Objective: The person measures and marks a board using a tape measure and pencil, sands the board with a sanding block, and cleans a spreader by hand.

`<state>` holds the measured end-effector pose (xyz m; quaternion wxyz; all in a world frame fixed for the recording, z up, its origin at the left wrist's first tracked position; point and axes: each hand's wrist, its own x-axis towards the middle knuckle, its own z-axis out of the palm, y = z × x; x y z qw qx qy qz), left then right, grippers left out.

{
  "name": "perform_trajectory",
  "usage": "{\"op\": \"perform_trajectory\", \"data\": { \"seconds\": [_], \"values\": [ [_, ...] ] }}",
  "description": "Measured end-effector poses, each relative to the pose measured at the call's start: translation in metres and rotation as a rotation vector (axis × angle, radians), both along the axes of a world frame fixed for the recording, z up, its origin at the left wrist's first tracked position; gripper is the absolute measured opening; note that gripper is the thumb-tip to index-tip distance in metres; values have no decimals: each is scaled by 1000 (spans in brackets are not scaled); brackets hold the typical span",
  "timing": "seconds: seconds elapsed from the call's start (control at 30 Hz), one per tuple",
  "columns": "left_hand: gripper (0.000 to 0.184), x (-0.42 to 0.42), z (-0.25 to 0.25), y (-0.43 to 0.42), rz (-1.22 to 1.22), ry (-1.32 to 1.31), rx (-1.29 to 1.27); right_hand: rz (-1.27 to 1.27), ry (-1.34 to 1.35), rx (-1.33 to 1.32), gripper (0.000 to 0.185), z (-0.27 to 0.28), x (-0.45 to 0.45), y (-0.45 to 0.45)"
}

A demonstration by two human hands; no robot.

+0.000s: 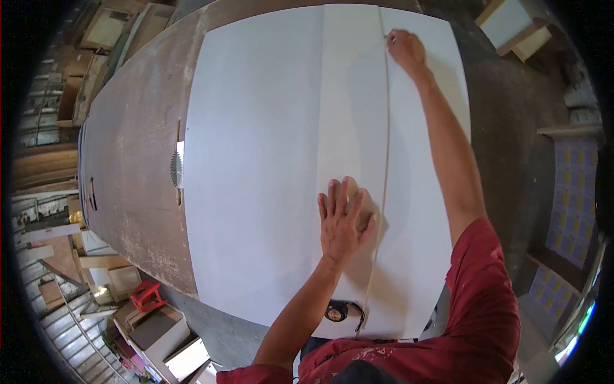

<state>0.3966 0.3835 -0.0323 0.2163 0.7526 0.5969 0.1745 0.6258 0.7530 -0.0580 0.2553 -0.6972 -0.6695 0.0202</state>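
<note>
A large white panel (256, 128) lies on the brown worktable, and a narrower white board (352, 89) rests on top of it. My left hand (344, 224) presses flat on this board with its fingers spread. Up at the far end, my right hand (404, 50) is closed at the board's right edge, pinching something too small to make out. A black tape measure (336, 312) sits at the near end, close to my body.
A circular saw blade (177, 169) sticks up from the brown table (137, 192) beside the panel's left edge. A red stool (147, 296) stands on the floor at lower left. Wooden boards and boxes line the left side; a shelf unit (559, 256) is at right.
</note>
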Motion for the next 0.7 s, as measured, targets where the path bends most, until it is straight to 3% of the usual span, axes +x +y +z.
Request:
{"op": "perform_trajectory", "data": {
  "seconds": [0.3,0.7],
  "values": [
    [58,4,-4,-5,5,63,148,63,222,-98,13,37,-35,-241],
    [55,5,-18,-13,-35,97,302,-1,367,-477,9,81,-101,-598]
  ]
}}
